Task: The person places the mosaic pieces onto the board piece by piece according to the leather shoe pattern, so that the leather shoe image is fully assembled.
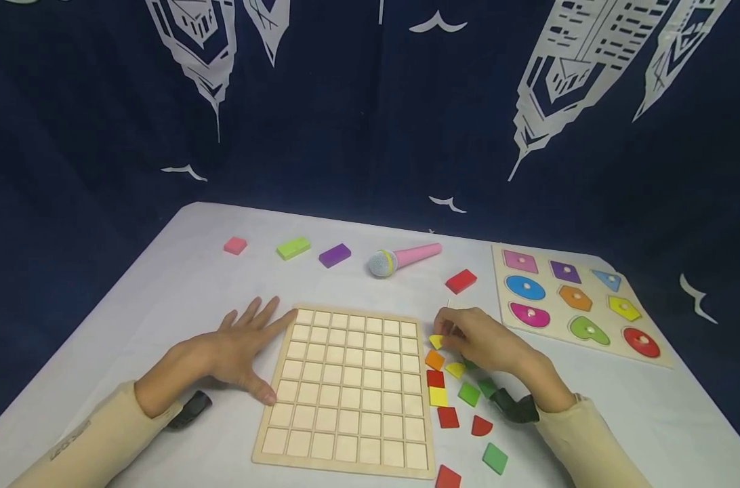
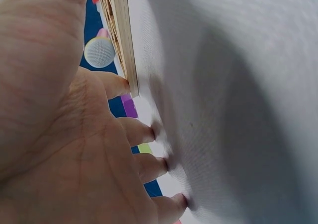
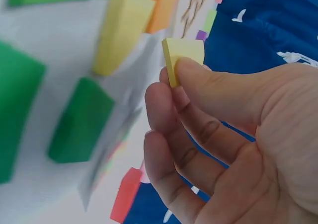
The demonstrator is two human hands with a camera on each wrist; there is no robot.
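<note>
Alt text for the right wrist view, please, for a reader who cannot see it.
Seen close up, the right hand pinches a small yellow wooden piece between thumb and fingers, above a white tabletop. Blurred green blocks, another yellow block and an orange piece lie on the table behind it, with dark blue cloth beyond.

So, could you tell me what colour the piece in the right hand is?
Yellow; the piece pinched by the right hand shows best in the right wrist view.
</note>
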